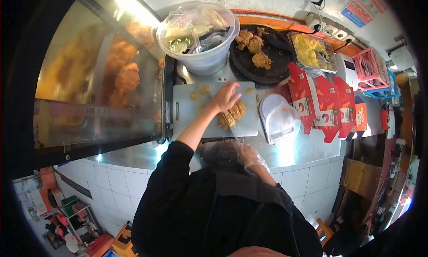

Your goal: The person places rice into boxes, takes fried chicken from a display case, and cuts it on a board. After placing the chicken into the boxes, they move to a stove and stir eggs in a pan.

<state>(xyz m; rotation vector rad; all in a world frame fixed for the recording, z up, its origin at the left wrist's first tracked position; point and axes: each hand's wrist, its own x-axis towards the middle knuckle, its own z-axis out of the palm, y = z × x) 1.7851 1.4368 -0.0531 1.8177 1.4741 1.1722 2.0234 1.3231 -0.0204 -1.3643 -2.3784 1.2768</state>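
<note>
Board (191, 119) bears fried chicken (239, 110) between left hand (224, 98) and right hand (249, 155) gripping knife (234, 131).

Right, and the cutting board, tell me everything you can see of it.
The cutting board is a pale, plastic-looking rectangle with rounded corners and a slot handle near its left end. It lies flat on the metal counter. Crumbs dot its far part, and cut fried chicken sits right of its middle. The left hand is over it, by the chicken; whether it touches the board is unclear.
</note>
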